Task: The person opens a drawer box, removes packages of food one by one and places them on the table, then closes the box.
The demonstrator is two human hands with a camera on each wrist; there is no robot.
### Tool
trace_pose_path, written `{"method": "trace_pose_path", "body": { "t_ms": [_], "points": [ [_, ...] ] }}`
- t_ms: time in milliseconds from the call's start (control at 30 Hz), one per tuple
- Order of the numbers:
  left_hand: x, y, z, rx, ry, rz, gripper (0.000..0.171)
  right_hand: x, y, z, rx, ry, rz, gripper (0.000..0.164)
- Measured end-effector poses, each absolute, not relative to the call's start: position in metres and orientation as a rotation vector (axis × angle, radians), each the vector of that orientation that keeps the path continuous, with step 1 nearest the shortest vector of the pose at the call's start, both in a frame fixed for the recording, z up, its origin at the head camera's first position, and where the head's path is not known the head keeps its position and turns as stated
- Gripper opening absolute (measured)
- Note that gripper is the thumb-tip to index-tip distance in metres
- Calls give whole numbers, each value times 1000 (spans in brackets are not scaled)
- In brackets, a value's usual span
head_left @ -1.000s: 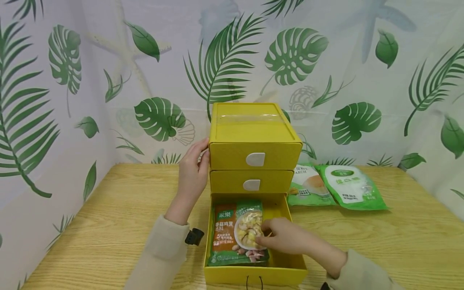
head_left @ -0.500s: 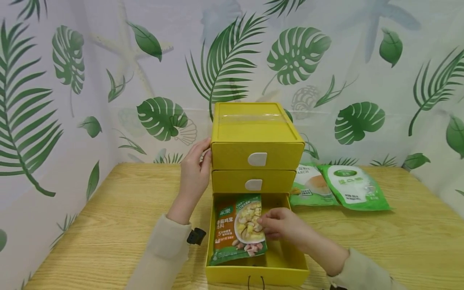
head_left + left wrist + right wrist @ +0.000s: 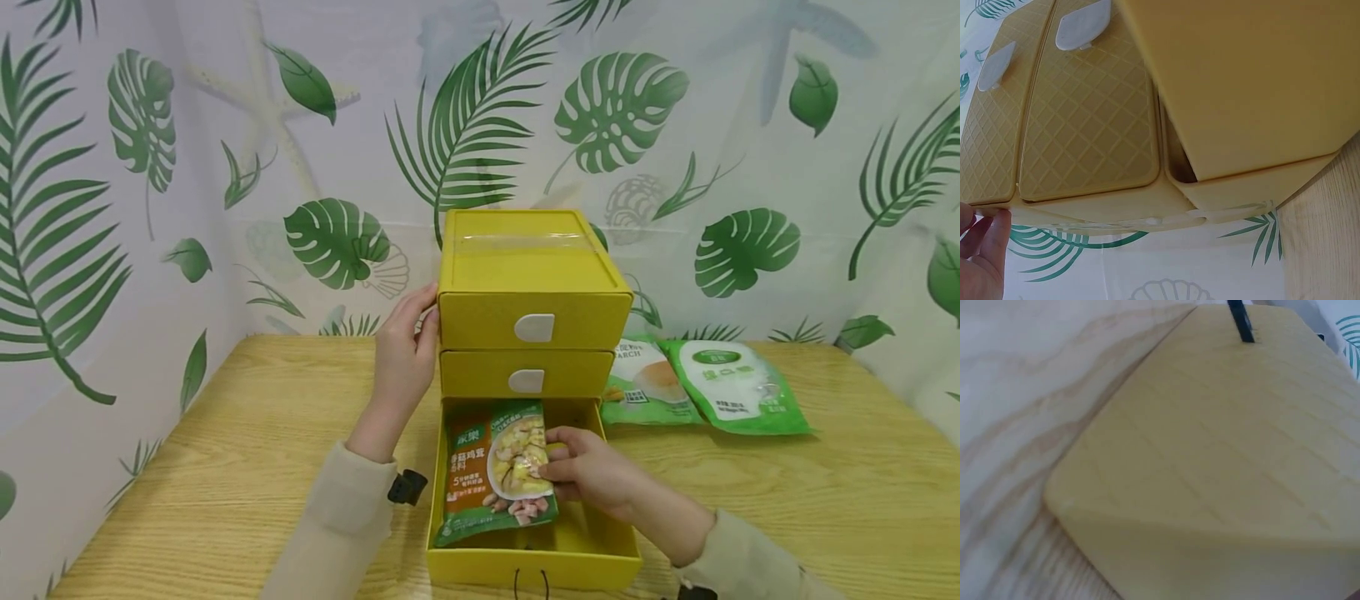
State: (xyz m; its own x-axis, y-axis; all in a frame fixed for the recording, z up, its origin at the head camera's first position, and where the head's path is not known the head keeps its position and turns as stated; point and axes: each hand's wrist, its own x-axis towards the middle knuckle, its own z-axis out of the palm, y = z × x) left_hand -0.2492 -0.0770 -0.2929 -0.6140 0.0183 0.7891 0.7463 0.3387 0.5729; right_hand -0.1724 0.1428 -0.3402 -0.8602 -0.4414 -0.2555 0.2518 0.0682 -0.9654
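A yellow drawer cabinet point(image 3: 534, 321) stands on the table with its bottom drawer point(image 3: 534, 570) pulled out. An orange and green soup mix packet point(image 3: 480, 500), with a bowl of food pictured on it, lies slanted in that drawer toward the left. My right hand point(image 3: 592, 471) pinches the packet's right edge; the fingertips behind the packet are hidden. Against the cabinet's upper left side, my left hand point(image 3: 405, 358) rests with its fingers extended. The left wrist view shows fingertips point(image 3: 999, 228) touching the cabinet's side. In the right wrist view the drawer's front point(image 3: 1210, 450) fills most of the picture.
Two green and white bags, one a starch bag point(image 3: 648, 383) and one a white powder bag point(image 3: 731, 387), lie right of the cabinet. The upper drawers are closed and have white tabs point(image 3: 534, 327). A black cord loop point(image 3: 1241, 322) hangs at the open drawer's front.
The packet's right side has come up from the drawer, and the packet now lies slanted. My right hand has shifted with it, still at its right edge. The left hand keeps its place.
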Motion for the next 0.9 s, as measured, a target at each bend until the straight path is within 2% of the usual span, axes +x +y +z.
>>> {"method": "trace_pose_path", "body": {
  "t_ms": [400, 733, 833, 900],
  "points": [
    [-249, -77, -293, -665, -1911, -1318, 27, -158, 154, -324, -250, 1582, -2044, 60],
    [-249, -77, -293, -664, -1916, -1316, 27, -149, 183, -315, -315, 1476, -2123, 73],
    [-249, -77, -293, -665, -1913, -1314, 27, -147, 193, -316, -364, 1448, -2128, 71],
    [-249, -77, -293, -666, -1911, -1315, 27, -146, 200, -317, -405, 1426, -2138, 63]
  ]
}}
